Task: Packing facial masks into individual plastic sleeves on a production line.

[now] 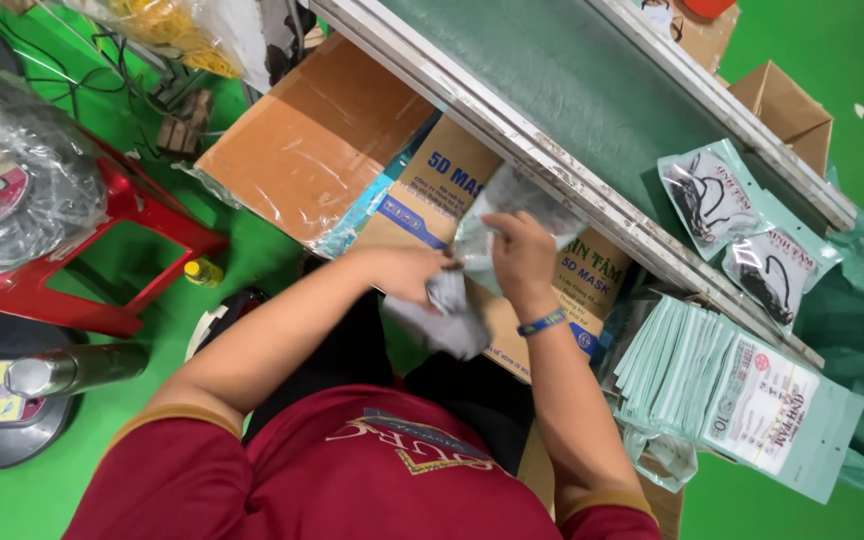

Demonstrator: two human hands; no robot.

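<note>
My left hand [414,272] grips a bundle of grey masks [449,318] that hangs below it. My right hand [520,258] holds a clear-fronted pale green pouch [512,205] by its lower edge, right against the masks. Both hands meet over a brown cardboard box [430,195] with blue print, just below the metal rail [552,170] of a green conveyor belt [572,80]. A blue band circles my right wrist. I wear a dark red shirt.
Two filled pouches with dark masks [712,195] [777,272] lie on the belt's right end. A fanned stack of flat pale green pouches [722,385] rests at right. A red stool [102,240] carrying a plastic-wrapped fan stands at left, a black machine base [2,400] below it.
</note>
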